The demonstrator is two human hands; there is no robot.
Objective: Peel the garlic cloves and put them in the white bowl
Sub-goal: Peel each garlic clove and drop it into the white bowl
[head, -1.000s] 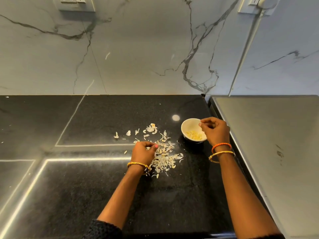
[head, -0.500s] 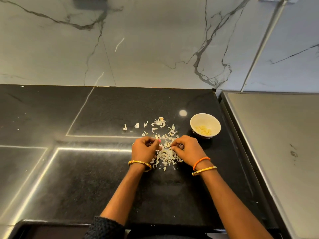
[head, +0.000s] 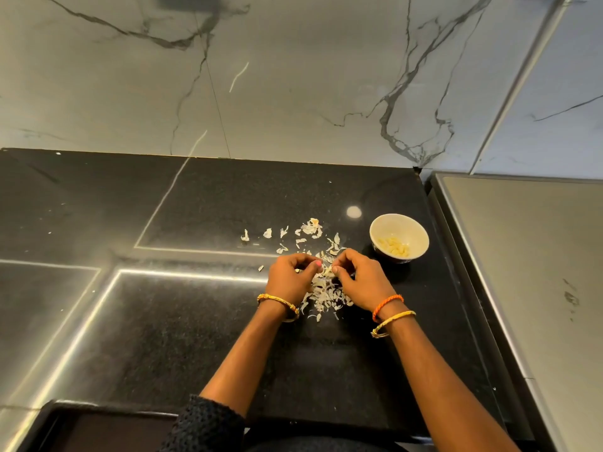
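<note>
At the near edge a black knit sleeve (head: 208, 422) covers the left upper forearm, and both bare forearms reach out over the black desk (head: 163, 337). The left wrist carries a gold bangle (head: 279, 305); the right wrist carries an orange thread band (head: 387, 304) and, nearer, a gold bangle (head: 391, 322).

The left hand (head: 290, 277) and right hand (head: 362, 280) meet over a heap of pale garlic skins (head: 323, 295) in the middle of the desk. Both have their fingers curled inward, fingertips nearly touching, pinching a small pale piece (head: 327, 271) between them. It is too small to tell whether this is a clove or just skin. The left thumb has a pink nail.

Beyond the hands more skins lie scattered, trailing off to the left in a few single flakes (head: 244, 235).

Just right of the far skins, and apart from the right hand, stands the white bowl (head: 419, 233), upright, with a small cluster of peeled cloves (head: 394, 246) in its bottom. A round spot of reflected light (head: 353, 211) sits on the desk just left of the bowl.

To the right, a grey metal surface (head: 522, 272) adjoins the desk. Farthest off, a pale marble wall (head: 293, 76) with dark veins rises behind everything.
</note>
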